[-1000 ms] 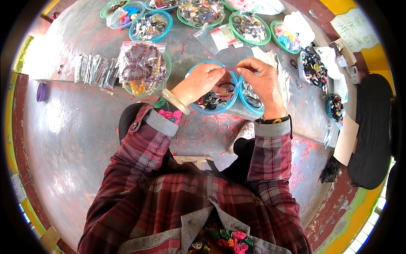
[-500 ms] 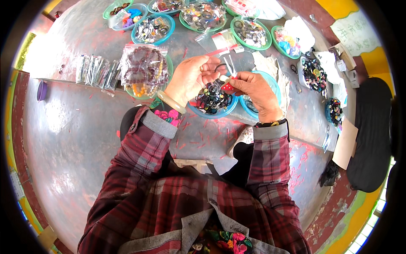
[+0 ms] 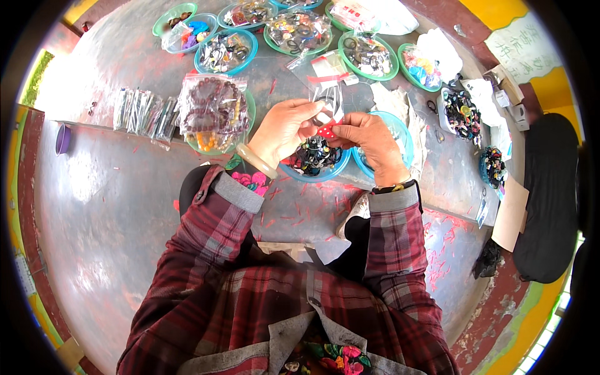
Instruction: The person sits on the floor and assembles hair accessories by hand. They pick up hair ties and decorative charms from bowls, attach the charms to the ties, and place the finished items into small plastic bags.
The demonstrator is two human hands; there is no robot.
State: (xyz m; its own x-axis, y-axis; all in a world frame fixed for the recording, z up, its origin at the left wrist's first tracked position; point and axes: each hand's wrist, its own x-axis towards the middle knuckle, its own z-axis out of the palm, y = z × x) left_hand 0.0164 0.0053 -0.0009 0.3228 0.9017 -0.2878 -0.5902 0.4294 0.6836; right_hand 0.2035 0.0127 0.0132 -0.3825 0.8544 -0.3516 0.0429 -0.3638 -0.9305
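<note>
My left hand (image 3: 286,128) is closed, its thumb and fingers pinching a small clear zip bag (image 3: 333,94) with a red strip along its top. Part of a dark hair tie and a pale round piece show at the bag, close to my left fingertips. Between the thumb and fingers of my right hand (image 3: 373,145) is a red, white-dotted piece (image 3: 327,130), apparently joined to the hair tie; the fingers hide the join. Just below both hands sits a blue bowl (image 3: 334,172) of dark hair ties. Another blue bowl (image 3: 409,140) stands beside my right hand.
Several bowls of bagged accessories line the far side, including a green bowl (image 3: 392,74). A bag of bead bracelets (image 3: 212,103) and slim clear packets (image 3: 142,112) lie left. Scissors (image 3: 439,134) and a white basket (image 3: 445,109) are right. Red scraps litter the surface.
Both hands have come slightly lower and closer together. The red dotted piece and hair tie now meet the zip bag, and the hair tie's dark loop is less exposed.
</note>
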